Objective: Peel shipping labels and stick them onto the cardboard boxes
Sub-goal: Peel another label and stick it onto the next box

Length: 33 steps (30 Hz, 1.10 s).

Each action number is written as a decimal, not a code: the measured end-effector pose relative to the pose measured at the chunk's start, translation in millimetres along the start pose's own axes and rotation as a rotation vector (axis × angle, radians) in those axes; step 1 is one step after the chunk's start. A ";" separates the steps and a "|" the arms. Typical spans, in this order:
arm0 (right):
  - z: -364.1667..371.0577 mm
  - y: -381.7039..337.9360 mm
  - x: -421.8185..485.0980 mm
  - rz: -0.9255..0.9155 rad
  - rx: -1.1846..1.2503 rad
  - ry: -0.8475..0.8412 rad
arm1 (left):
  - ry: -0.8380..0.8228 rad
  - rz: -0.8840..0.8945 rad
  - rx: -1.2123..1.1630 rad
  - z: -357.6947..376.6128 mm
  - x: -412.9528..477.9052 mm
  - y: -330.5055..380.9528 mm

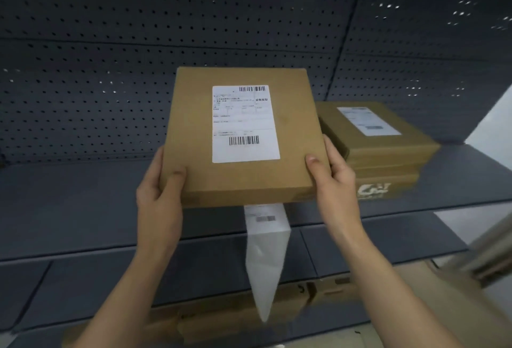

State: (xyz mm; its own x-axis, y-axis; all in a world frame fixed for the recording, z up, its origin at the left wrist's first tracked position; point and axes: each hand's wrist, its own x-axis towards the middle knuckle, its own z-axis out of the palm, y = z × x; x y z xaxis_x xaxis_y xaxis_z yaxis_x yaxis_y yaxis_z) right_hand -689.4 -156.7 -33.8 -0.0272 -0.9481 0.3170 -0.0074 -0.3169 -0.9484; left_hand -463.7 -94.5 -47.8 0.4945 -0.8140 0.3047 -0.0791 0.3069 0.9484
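Holding the box (191,131) above the shelf (83,195), the left hand (159,195) and right hand (335,181) pinch its near corners, thumbs on top, fingers wrapped round the edges. A label (245,123) sits on its top.

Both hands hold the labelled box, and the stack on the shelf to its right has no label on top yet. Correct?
Not quite: in the head view the stack already carries a white label on top. Otherwise right: the left hand and right hand hold the labelled box.
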 end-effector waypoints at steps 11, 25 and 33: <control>-158.9 -32.9 11.3 -0.081 -0.003 0.101 | -0.091 0.062 -0.005 147.5 -45.2 44.8; -250.6 -27.0 113.1 -0.082 -0.112 0.175 | -0.221 -0.002 -0.062 276.4 7.3 26.2; -269.3 -3.2 170.0 -0.034 -0.108 0.119 | -0.137 -0.040 0.053 311.9 27.2 9.3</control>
State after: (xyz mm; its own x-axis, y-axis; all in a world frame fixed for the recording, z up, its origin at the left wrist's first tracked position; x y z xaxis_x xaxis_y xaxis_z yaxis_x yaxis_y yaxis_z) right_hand -963.2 -309.3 22.7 -0.1430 -0.9246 0.3530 -0.1178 -0.3382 -0.9337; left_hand -720.9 -267.5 -3.4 0.3759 -0.8858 0.2722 -0.1091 0.2494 0.9622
